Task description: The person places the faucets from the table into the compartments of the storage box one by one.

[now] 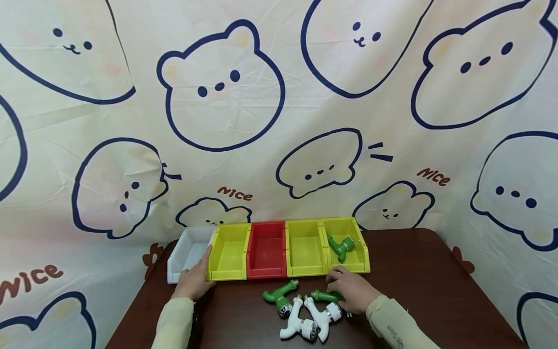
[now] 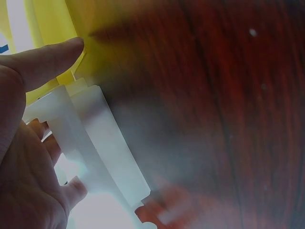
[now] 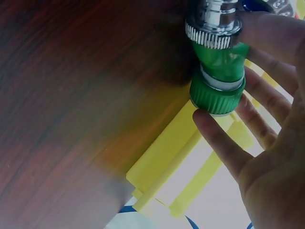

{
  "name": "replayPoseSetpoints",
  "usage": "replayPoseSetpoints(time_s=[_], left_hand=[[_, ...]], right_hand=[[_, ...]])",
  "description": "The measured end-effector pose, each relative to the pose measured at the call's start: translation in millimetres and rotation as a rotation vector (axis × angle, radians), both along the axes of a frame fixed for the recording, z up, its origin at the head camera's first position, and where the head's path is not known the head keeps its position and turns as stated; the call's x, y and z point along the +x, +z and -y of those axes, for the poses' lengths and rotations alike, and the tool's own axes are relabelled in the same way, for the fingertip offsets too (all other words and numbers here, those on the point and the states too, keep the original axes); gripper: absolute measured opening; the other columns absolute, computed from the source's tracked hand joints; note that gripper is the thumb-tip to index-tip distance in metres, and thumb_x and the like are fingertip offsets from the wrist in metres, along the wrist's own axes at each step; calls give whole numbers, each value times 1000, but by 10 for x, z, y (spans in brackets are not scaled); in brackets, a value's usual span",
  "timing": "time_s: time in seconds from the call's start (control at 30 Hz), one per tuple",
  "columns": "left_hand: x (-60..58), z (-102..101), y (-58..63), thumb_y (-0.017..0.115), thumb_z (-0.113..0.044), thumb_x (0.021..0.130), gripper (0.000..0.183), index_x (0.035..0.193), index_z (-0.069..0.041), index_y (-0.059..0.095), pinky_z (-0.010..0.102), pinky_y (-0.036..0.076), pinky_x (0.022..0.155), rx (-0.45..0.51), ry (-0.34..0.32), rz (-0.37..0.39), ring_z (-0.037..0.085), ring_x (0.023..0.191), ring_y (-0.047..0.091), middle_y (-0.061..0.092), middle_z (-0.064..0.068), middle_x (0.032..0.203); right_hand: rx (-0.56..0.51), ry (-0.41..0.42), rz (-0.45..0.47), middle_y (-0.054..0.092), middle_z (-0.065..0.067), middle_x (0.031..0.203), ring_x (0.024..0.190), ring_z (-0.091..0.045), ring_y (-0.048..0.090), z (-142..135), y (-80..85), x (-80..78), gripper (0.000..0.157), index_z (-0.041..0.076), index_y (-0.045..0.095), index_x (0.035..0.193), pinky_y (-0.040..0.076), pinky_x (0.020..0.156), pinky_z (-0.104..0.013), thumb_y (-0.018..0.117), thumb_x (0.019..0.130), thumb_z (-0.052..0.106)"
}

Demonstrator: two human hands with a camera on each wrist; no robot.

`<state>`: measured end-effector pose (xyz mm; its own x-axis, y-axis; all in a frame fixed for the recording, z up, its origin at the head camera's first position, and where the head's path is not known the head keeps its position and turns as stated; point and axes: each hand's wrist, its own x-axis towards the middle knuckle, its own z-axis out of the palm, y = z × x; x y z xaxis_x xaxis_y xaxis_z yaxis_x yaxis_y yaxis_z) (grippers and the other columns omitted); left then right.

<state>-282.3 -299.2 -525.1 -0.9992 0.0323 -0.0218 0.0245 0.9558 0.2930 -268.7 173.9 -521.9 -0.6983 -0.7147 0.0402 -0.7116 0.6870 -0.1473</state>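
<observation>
In the head view, my left hand [image 1: 194, 280] rests at the front of the white bin [image 1: 173, 264], beside the first yellow bin [image 1: 228, 275]. Its thumb [image 2: 52, 62] is straight in the left wrist view, and the other fingers lie behind the white wall. My right hand [image 1: 354, 290] grips a green tap [image 3: 219, 67] at the table, its thumb by the ribbed chrome ring and its fingers round the far side. Next to that hand lie two white taps [image 1: 294, 320] and another green tap [image 1: 275, 294].
The bins stand in a row: white, yellow, red [image 1: 267, 271], then two yellow. In the rightmost yellow bin [image 1: 364, 264] lies a green tap [image 1: 341, 248]. A dark wooden table [image 1: 405, 271] carries everything, with a cloth printed with bears [image 1: 218, 121] behind it.
</observation>
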Motion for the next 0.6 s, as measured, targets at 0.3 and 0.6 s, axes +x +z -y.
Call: replayPoseSetpoints(time_s=[0.3,0.6], left_hand=[[-4,12,-25,72,-24,93,99,165,-6,7,73,37,105,2,-7,-9,45,127,59,50,28,152],[-17,23,-45,72,-26,92,100,166,-7,6,72,37,106,-1,-8,-14,45,127,59,50,27,152]], right_hand=[[39,27,-29,64,3,119,114,-19,55,20,4,-17,18,24,79,102,58,86,-32,85,85,19],[99,40,-133,66,6,115,111,-17,59,-27,71,25,20,25,78,104,56,89,-42,85,87,32]])
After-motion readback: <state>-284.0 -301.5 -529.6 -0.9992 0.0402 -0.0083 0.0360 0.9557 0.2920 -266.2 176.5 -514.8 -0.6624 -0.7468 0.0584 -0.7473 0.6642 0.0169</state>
